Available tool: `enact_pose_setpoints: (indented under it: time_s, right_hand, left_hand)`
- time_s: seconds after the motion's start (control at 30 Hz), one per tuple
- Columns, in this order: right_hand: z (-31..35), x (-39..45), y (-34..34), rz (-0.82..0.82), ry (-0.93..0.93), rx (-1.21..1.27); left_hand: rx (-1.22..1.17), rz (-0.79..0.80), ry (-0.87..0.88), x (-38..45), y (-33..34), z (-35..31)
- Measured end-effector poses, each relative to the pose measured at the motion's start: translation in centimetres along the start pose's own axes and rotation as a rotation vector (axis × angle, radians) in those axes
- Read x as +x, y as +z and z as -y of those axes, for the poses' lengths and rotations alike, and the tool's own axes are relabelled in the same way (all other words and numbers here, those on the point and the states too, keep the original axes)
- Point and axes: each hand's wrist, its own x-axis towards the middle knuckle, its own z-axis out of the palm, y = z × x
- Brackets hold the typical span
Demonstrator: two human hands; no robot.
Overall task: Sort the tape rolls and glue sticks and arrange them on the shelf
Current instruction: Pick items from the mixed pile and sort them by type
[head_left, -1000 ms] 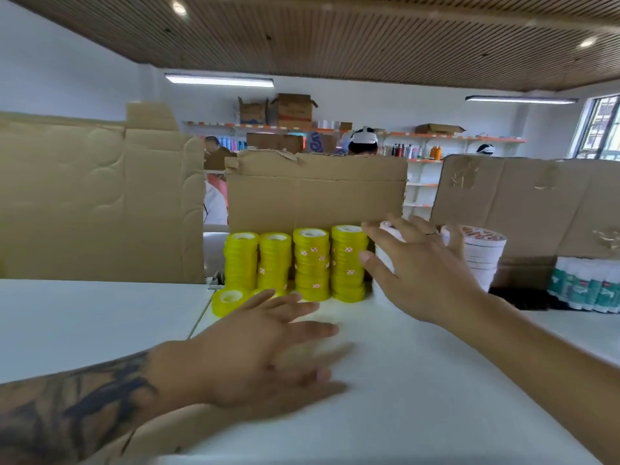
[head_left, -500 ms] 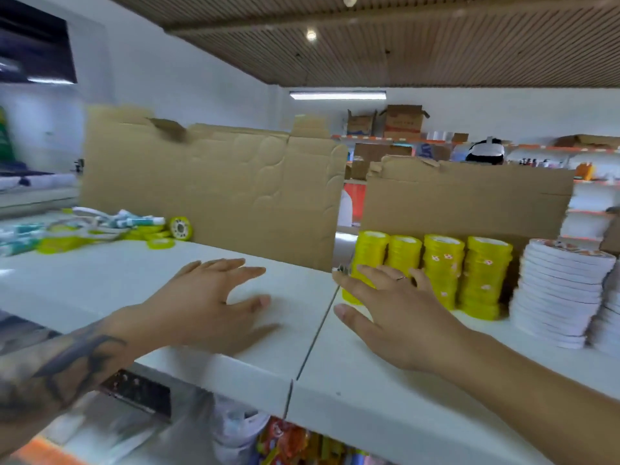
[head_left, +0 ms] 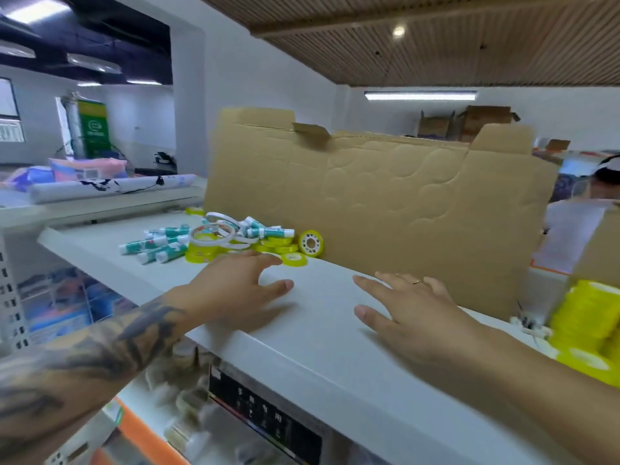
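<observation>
Now the view has swung left from the stacked yellow tape to the unsorted pile of tape rolls and glue sticks on the shelf. The left hand reaches toward that pile; the right hand follows. Both are spread-fingered and hold nothing. The next pick appears imminent.

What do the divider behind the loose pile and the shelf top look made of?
Divider: brown corrugated cardboard, matte, judging by its folded flaps, torn tab and round pressed dents. Shelf top: smooth white surface with a faint sheen, probably painted metal or laminate; the view leaves that open.
</observation>
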Motion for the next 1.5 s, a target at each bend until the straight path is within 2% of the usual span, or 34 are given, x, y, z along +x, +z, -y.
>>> enact_pose_setpoints:
  time_s: [0.2,0.37,0.5,0.67,0.83,1.0,1.2,1.27,1.5]
  right_hand:
    - [4.0,6.3,0.0,-0.007,0.051,0.011]
    - [4.2,9.2,1.1,-0.039,0.141,0.069]
    - [3.3,9.6,3.0,-0.046,0.201,0.077]
    - [3.1,9.5,3.6,-0.061,0.223,0.142]
    - [3.2,9.3,3.7,-0.090,0.212,0.144]
    - [2.8,8.6,3.9,-0.100,0.207,0.146]
    - [2.4,8.3,3.7,-0.158,0.191,0.172]
    - [2.1,8.1,3.3,-0.188,0.186,0.166]
    - [1.5,7.7,1.9,-0.411,0.158,0.285]
  left_hand:
    - [0.045,-0.040,0.063,5.9,0.3,3.5]
    - [0.118,-0.113,0.126,11.4,2.2,1.4]
    - [0.170,-0.116,0.097,14.9,4.3,0.1]
    - [0.233,-0.187,0.062,16.6,6.1,-0.4]
    - [0.272,-0.346,0.111,17.3,7.1,-0.7]
    - [0.273,-0.379,0.163,17.7,7.8,-0.7]
    - [0.133,-0.385,0.224,17.4,6.7,-0.5]
    - [0.004,-0.359,0.241,17.0,5.8,-0.7]
    - [-0.997,-0.009,0.097,15.1,3.7,-2.5]
